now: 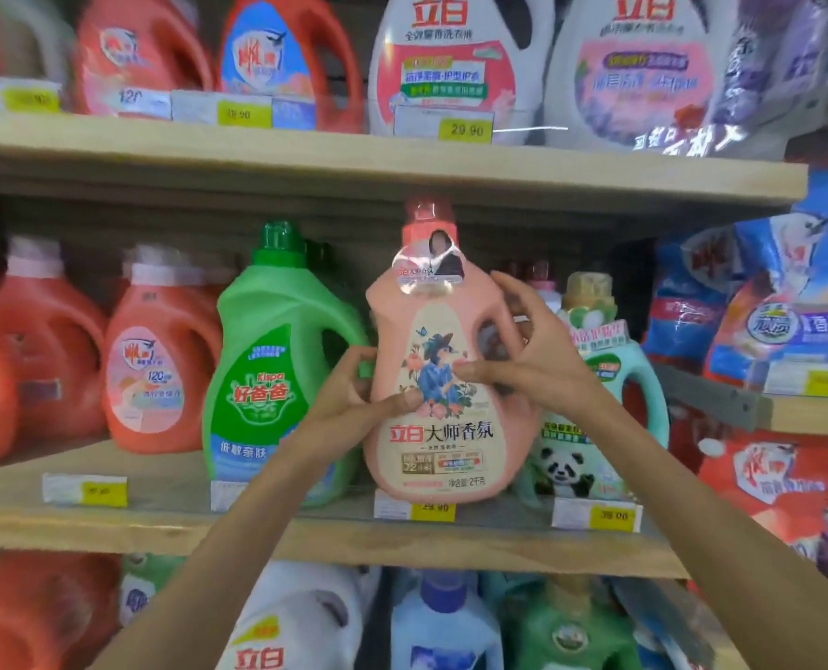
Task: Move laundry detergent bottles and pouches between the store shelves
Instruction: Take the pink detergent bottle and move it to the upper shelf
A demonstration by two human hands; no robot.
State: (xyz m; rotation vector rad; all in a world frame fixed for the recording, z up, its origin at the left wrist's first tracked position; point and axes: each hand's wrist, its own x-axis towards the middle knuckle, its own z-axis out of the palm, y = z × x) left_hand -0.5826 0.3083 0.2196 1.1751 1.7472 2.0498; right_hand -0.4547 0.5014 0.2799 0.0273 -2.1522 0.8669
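Front and centre at the middle shelf (112, 524), one salmon-pink bottle (450, 427) is held upright in both hands, between the green bottle (267, 369) on its left and the mint panda bottle (595, 427) on its right. Its base sits right at the near edge of the shelf, overlapping a price tag, and honestly I can't tell if it's resting on the wood or not.

Looks-wise: pinkish-red cap, a round paper tag hanging at the neck, a moulded handle on the right side, and a cream label with a figure in blue clothes and a hat among flowers, with red and black Chinese lettering underneath.

Grip: the left hand (349, 398) clasps the left flank, thumb laid across the front label. The right hand (533, 350) wraps the handle side, fingers curled over it and one finger stretched onto the label.

Counts, as far as the blur allows:
- pink bottle: one
- green and mint beside it: one each, with a second green cap showing behind
- orange bottles (160, 360) further left on that shelf: two clear, a third cut off at the edge
- upper shelf: two red bottles (281, 55), two white bottles (450, 65)
- right side: blue pouches (765, 307) above red pouches (779, 486), too jumbled to count
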